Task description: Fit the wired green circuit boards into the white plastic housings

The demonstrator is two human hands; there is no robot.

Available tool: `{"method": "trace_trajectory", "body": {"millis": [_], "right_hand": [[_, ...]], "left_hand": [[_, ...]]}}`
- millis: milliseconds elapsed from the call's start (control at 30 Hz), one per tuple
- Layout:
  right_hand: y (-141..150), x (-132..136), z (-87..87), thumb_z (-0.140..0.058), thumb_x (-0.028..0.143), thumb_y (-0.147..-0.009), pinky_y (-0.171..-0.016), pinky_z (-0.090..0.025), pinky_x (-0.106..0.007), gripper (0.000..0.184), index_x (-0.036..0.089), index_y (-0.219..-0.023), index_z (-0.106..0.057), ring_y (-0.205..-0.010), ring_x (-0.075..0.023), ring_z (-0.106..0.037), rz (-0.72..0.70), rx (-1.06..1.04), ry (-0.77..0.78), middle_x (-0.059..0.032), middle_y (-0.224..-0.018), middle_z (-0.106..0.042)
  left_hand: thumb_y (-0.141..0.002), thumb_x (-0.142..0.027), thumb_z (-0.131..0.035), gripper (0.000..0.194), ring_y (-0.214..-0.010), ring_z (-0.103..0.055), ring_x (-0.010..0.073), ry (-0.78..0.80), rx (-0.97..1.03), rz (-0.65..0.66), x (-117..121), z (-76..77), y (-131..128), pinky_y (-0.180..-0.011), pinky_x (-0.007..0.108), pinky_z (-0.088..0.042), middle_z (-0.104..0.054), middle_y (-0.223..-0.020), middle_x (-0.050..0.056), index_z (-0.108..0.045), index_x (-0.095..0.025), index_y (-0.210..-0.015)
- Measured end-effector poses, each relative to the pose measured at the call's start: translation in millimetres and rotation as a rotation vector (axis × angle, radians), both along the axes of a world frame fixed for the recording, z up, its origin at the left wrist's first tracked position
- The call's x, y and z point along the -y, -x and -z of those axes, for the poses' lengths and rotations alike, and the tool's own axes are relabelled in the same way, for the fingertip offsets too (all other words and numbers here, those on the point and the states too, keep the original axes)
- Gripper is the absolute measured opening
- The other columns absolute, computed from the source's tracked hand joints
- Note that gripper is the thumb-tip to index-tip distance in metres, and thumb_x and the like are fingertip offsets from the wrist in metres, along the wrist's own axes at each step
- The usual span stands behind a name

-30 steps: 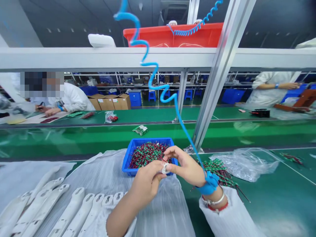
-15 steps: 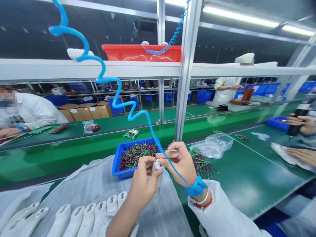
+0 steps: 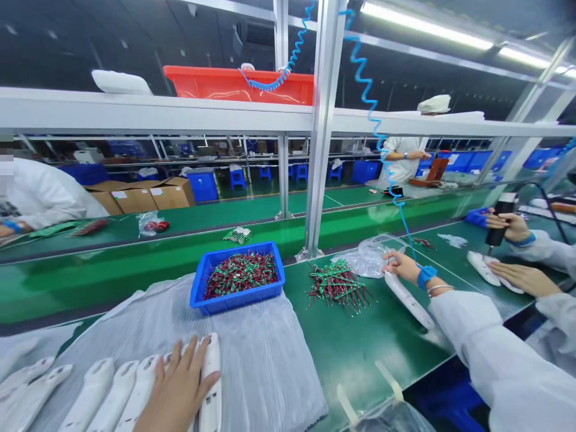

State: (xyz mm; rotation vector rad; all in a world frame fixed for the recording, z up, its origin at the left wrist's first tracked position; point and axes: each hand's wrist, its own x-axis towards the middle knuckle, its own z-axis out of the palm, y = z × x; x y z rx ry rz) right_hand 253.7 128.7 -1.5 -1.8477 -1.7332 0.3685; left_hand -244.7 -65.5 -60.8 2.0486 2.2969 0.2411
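Observation:
My left hand [image 3: 180,387] lies over the row of white plastic shells at the lower left, fingers spread. Its thumb and index finger touch the rightmost white shell [image 3: 213,384]; the hand covers parts of its neighbours. On the right, my right hand [image 3: 402,267] pinches the upper end of a long white plastic shell [image 3: 409,303], which slants down over the green table. A blue wrist strap [image 3: 426,276] with a coiled cord is on that arm. Left of this shell lies a loose pile of small green boards with dark red wires [image 3: 337,282].
A blue bin [image 3: 238,294] full of similar wired boards stands on the white sheet [image 3: 265,348]. A clear plastic bag [image 3: 366,261] lies behind the pile. At right, a co-worker's hands hold a black screwdriver [image 3: 497,225] on another white shell. A metal post [image 3: 318,156] rises mid-table.
My hands have separated. The left has gone down to the row of shells; the right has moved right with a white shell. The blue cord no longer crosses in front.

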Motion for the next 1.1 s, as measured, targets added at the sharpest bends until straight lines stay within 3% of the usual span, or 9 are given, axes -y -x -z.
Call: {"method": "trace_trajectory", "body": {"millis": [167,267,367,467,600,700,767,933,1100], "right_hand": [[-6,-17,23.2,-0.051,0.024,-0.089,-0.066,-0.050,-0.025,0.014,0.013,-0.090,-0.058,-0.068,-0.0087,-0.058,-0.034,0.152,0.162,-0.0011,-0.081,-0.062],[-2,-19,14.6,-0.056,0.018,-0.084,-0.068,-0.049,-0.028,0.006,0.012,-0.086,-0.058,-0.068,-0.0106,-0.058,-0.034,0.279,0.150,0.0000,-0.076,-0.060],[26,-14,-8.2,-0.056,0.013,-0.081,-0.063,-0.044,-0.031,0.005,0.011,-0.077,-0.058,-0.063,-0.0165,-0.058,-0.098,0.385,0.070,-0.0053,-0.065,-0.060],[98,-5,-32.7,-0.053,0.025,-0.084,-0.065,-0.042,-0.032,0.014,0.014,-0.080,-0.061,-0.068,-0.0201,-0.060,-0.354,0.413,-0.044,-0.0091,-0.071,-0.065],[232,-6,-46.3,-0.051,0.029,-0.086,-0.080,-0.043,-0.028,0.016,0.021,-0.091,-0.064,-0.088,-0.0172,-0.060,-0.760,0.394,-0.131,-0.0040,-0.093,-0.067],[306,-21,-41.1,-0.052,0.027,-0.087,-0.091,-0.041,-0.035,0.018,0.015,-0.096,-0.062,-0.101,-0.0180,-0.056,-0.873,0.422,-0.135,-0.0070,-0.104,-0.063],[332,-33,-34.4,-0.053,0.030,-0.087,-0.090,-0.043,-0.041,0.023,0.013,-0.101,-0.060,-0.102,-0.0190,-0.055,-0.877,0.441,-0.114,-0.0081,-0.108,-0.059],[339,-57,-20.8,-0.052,0.031,-0.088,-0.085,-0.047,-0.039,0.023,0.014,-0.103,-0.058,-0.097,-0.0177,-0.057,-0.891,0.360,-0.061,-0.0068,-0.107,-0.058],[327,-69,-17.8,-0.053,0.031,-0.087,-0.077,-0.050,-0.035,0.023,0.012,-0.098,-0.058,-0.082,-0.0142,-0.060,-0.906,0.056,-0.065,-0.0039,-0.092,-0.062]], "left_hand": [[-0.080,-0.037,-0.044,0.057,-0.134,-0.022,0.0396,-0.082,0.085,0.051,-5,3.6,-12,-0.105,0.063,-0.007,-0.045,-0.137,0.019,-0.047,-0.007,-0.127],[-0.080,-0.032,-0.046,0.052,-0.132,-0.029,0.0366,-0.101,0.202,0.071,-7,0.4,-14,-0.107,0.058,-0.016,-0.046,-0.135,0.021,-0.050,-0.007,-0.125],[-0.080,-0.024,-0.045,0.047,-0.128,-0.038,0.0294,-0.126,0.373,0.104,-2,-6.2,-18,-0.105,0.049,-0.031,-0.045,-0.136,0.015,-0.048,-0.017,-0.125],[-0.077,-0.018,-0.047,0.045,-0.122,-0.045,0.0253,-0.130,0.562,0.143,5,-18.2,-29,-0.100,0.043,-0.040,-0.048,-0.129,0.009,-0.051,-0.025,-0.121],[-0.075,-0.021,-0.054,0.056,-0.100,-0.061,0.0209,-0.130,0.934,0.149,12,-43.0,-55,-0.082,0.034,-0.051,-0.050,-0.126,0.008,-0.039,-0.029,-0.128],[-0.067,-0.024,-0.067,0.069,-0.097,-0.062,0.0215,-0.161,1.475,0.037,17,-61.8,-74,-0.079,0.032,-0.050,-0.054,-0.124,0.010,-0.037,-0.026,-0.128],[-0.062,-0.024,-0.073,0.065,-0.103,-0.060,0.0230,-0.157,1.714,-0.057,21,-69.8,-83,-0.078,0.029,-0.048,-0.058,-0.120,0.010,-0.046,-0.023,-0.120],[-0.052,-0.018,-0.078,0.061,-0.102,-0.061,0.0277,-0.172,1.894,-0.229,16,-74.6,-90,-0.075,0.033,-0.052,-0.064,-0.108,0.010,-0.054,-0.020,-0.109],[-0.059,-0.012,-0.071,0.058,-0.107,-0.059,0.0262,-0.197,1.950,-0.222,-20,-81.2,-92,-0.076,0.035,-0.056,-0.063,-0.106,0.008,-0.048,-0.023,-0.111]]}}
